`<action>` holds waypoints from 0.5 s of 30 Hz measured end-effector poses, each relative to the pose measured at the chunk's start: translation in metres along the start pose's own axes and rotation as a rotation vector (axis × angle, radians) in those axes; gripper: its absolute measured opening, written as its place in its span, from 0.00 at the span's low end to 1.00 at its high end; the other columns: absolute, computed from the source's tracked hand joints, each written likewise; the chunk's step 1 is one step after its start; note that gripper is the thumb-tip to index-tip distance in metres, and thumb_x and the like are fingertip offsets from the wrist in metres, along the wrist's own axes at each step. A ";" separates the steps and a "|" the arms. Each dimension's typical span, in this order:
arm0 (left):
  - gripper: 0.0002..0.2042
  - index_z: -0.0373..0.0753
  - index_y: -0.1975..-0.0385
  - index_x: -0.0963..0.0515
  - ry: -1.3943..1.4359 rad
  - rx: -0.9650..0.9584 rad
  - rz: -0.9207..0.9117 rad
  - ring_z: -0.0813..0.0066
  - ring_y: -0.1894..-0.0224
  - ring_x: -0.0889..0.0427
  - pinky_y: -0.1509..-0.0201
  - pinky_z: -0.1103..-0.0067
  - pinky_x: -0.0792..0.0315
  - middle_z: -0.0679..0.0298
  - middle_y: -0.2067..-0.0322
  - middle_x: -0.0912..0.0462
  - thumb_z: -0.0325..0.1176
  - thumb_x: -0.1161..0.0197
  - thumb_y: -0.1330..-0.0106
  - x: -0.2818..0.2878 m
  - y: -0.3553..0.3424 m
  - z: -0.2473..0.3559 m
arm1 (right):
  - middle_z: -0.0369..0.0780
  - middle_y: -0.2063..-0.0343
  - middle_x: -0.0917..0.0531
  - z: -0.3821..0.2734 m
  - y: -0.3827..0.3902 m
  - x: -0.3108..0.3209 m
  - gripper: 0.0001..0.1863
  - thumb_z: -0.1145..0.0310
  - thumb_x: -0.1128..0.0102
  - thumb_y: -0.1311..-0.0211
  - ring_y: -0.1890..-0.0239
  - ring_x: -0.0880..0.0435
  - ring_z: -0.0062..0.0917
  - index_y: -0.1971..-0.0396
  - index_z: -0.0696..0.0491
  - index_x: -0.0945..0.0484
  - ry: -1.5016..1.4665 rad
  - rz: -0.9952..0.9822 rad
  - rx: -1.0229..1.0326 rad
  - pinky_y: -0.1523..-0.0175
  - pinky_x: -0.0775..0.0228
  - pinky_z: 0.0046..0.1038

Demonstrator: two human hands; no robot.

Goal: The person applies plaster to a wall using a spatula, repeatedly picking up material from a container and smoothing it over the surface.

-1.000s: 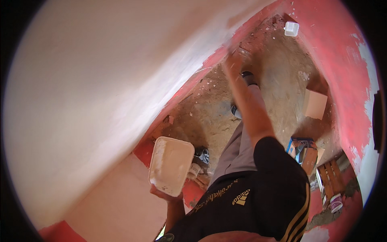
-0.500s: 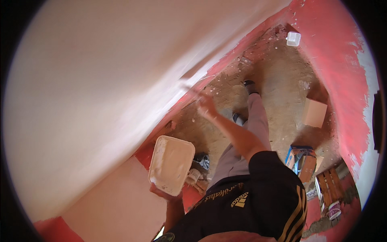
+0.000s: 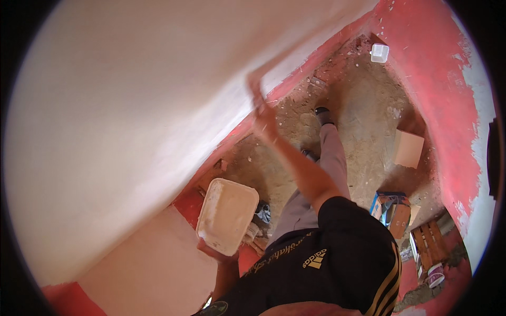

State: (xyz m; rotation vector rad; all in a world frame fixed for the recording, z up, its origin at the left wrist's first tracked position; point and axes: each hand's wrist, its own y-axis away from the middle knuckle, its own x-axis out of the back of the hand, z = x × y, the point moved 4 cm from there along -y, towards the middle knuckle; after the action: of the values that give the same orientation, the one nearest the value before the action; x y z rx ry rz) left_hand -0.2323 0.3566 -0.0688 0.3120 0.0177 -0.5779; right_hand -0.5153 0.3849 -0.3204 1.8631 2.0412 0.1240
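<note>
My left hand (image 3: 217, 252) is closed on the near end of a whitish rectangular tub (image 3: 228, 216), holding it tilted beside my body. Pale smears coat the tub's inside. My right hand (image 3: 265, 121) reaches forward to the lower wall, its fingers wrapped round the handle of a paintbrush (image 3: 254, 87). The brush is smeared by motion, so its bristles are hard to make out. Its head is over the pale wall (image 3: 132, 105), just above the red strip (image 3: 305, 66) along the wall's foot; whether it touches cannot be told.
A small white container (image 3: 379, 52) stands in the far corner. By the red right wall (image 3: 432, 68) are a cardboard box (image 3: 408, 148), an open blue box (image 3: 387, 203), a wooden crate (image 3: 429, 242) and a small pot (image 3: 436, 275). Cups (image 3: 252, 231) and a dark bag (image 3: 262, 212) lie beyond the tub.
My right hand and the paintbrush have moved up and away along the wall, and the brush now points more forward. The tub in my left hand has shifted slightly right.
</note>
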 end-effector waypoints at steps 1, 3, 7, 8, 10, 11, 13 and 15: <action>0.24 0.33 0.42 0.33 -0.438 -0.227 -0.162 0.68 0.46 0.25 0.43 0.70 0.28 0.57 0.48 0.26 0.42 0.46 0.32 -0.012 -0.004 0.013 | 0.54 0.53 0.19 0.025 0.019 -0.012 0.27 0.75 0.56 0.39 0.51 0.19 0.39 0.37 0.54 0.31 0.127 -0.022 0.388 0.46 0.28 0.37; 0.24 0.32 0.42 0.33 -0.871 -0.459 -0.274 0.68 0.46 0.26 0.44 0.70 0.28 0.56 0.49 0.26 0.39 0.41 0.34 -0.013 0.002 0.011 | 0.54 0.53 0.20 0.012 0.048 -0.004 0.26 0.77 0.54 0.41 0.51 0.19 0.40 0.40 0.55 0.29 0.130 -0.164 0.400 0.47 0.28 0.37; 0.26 0.31 0.42 0.33 -0.706 -0.562 -0.175 0.68 0.47 0.26 0.45 0.70 0.27 0.57 0.50 0.26 0.36 0.36 0.37 -0.008 -0.003 0.005 | 0.54 0.58 0.19 0.095 -0.046 0.084 0.19 0.74 0.51 0.38 0.56 0.20 0.45 0.47 0.61 0.27 0.849 0.036 0.395 0.50 0.28 0.40; 0.26 0.30 0.42 0.33 -0.751 -0.569 -0.190 0.68 0.47 0.26 0.45 0.71 0.27 0.57 0.50 0.26 0.37 0.36 0.37 -0.002 -0.002 0.004 | 0.53 0.60 0.19 0.085 -0.082 0.124 0.17 0.70 0.51 0.35 0.60 0.21 0.46 0.49 0.61 0.25 0.981 0.310 0.611 0.54 0.27 0.41; 0.25 0.30 0.42 0.34 -0.607 -0.361 -0.162 0.68 0.46 0.26 0.45 0.71 0.27 0.56 0.49 0.26 0.38 0.39 0.34 0.013 -0.001 0.001 | 0.54 0.63 0.20 0.036 -0.134 0.180 0.17 0.67 0.50 0.33 0.62 0.21 0.49 0.51 0.62 0.25 0.873 0.587 0.499 0.57 0.27 0.42; 0.25 0.30 0.41 0.35 -0.397 -0.155 -0.114 0.68 0.45 0.26 0.44 0.71 0.27 0.56 0.48 0.27 0.38 0.42 0.33 0.022 0.002 -0.004 | 0.55 0.63 0.20 -0.013 -0.153 0.194 0.16 0.67 0.50 0.34 0.60 0.20 0.50 0.52 0.62 0.25 0.674 0.596 0.250 0.56 0.28 0.43; 0.24 0.31 0.41 0.35 -0.523 -0.273 -0.191 0.69 0.45 0.26 0.44 0.71 0.27 0.56 0.47 0.27 0.38 0.44 0.32 0.013 0.000 0.001 | 0.52 0.65 0.20 -0.019 -0.197 0.225 0.16 0.67 0.49 0.34 0.64 0.21 0.44 0.51 0.60 0.25 0.578 0.644 0.662 0.59 0.28 0.39; 0.23 0.31 0.40 0.35 -0.664 -0.382 -0.235 0.69 0.45 0.26 0.44 0.71 0.26 0.56 0.47 0.27 0.38 0.47 0.30 0.010 0.003 -0.001 | 0.47 0.66 0.19 0.002 -0.217 0.201 0.18 0.65 0.49 0.33 0.69 0.22 0.37 0.48 0.59 0.26 0.575 0.587 0.494 0.64 0.28 0.35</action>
State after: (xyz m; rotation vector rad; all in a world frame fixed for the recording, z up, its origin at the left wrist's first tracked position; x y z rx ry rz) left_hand -0.2224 0.3545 -0.0698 -0.2667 -0.4756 -0.8731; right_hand -0.7302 0.5549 -0.4323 2.9918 1.8815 0.3718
